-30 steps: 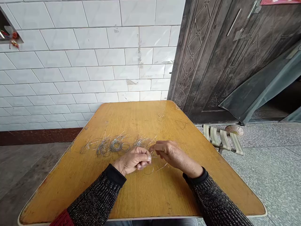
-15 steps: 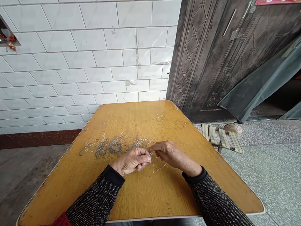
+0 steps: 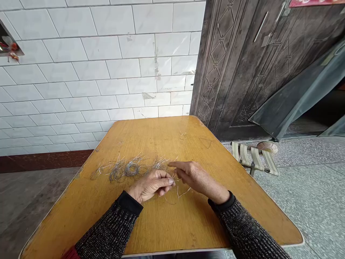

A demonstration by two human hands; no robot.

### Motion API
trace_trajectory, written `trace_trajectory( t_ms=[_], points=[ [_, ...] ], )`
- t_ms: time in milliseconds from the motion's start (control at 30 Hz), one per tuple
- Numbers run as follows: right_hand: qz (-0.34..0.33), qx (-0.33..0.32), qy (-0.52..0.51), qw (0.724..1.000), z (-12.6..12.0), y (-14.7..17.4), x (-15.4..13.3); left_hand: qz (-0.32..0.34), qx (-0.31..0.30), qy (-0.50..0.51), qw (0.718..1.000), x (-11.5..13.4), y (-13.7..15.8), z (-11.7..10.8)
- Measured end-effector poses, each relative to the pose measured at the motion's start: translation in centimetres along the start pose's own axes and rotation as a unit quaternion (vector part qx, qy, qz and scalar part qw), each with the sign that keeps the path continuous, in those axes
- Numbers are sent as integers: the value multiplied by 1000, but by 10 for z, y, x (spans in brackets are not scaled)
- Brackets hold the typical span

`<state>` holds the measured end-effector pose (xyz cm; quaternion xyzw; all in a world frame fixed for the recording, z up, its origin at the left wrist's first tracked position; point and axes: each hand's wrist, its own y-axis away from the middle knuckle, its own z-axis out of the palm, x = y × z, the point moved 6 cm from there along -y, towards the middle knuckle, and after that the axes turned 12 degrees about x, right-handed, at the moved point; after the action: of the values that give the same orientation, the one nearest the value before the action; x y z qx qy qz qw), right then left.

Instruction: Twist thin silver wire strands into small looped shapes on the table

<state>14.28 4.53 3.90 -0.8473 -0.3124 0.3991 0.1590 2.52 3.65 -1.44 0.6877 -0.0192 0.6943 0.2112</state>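
My left hand point(image 3: 153, 185) is closed, with thumb and forefinger pinching a thin silvery wire point(image 3: 178, 192) above the table. Close by on the right, my right hand point(image 3: 194, 178) has its forefinger stretched out to the left and its other fingers curled about the wire; its thumb is hidden. Loose wire ends stick out between and below the two hands. Beyond my left hand, several coiled bundles of thin grey wire point(image 3: 132, 168) lie in a row, their loose ends pointing away from me.
The wires lie on a brown wooden table point(image 3: 161, 226) with a pale edge. Small wire pieces point(image 3: 183, 135) rest at its far right. Behind stands a white tiled wall point(image 3: 81, 86), with a dark carved door point(image 3: 237, 72) beside it. A striped folding stool point(image 3: 254, 158) is on the right.
My right forefinger has lifted and straightened away from my left fingertips. The wire ends below the hands have shifted slightly. My left hand keeps its pinch.
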Motion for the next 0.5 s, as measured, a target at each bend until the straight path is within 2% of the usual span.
trace_trajectory(
  t_ms=[67,133,200,267,400,500],
  points=[
    [62,20,-78,995,-1,-1,9,16,10,3,1000,1,-1,-3],
    [126,44,-168,977,-3,-2,18,37,23,14,999,4,-3,-6],
    [166,70,-213,960,-5,-3,24,56,37,20,998,7,-3,-8],
    [153,90,-199,964,-7,-5,25,69,44,11,997,9,-3,-8],
    [58,112,-72,989,-9,-6,14,80,45,-27,995,10,-1,-6],
    [41,106,-4,994,-9,-6,9,71,36,-40,996,8,0,-4]
  ],
)
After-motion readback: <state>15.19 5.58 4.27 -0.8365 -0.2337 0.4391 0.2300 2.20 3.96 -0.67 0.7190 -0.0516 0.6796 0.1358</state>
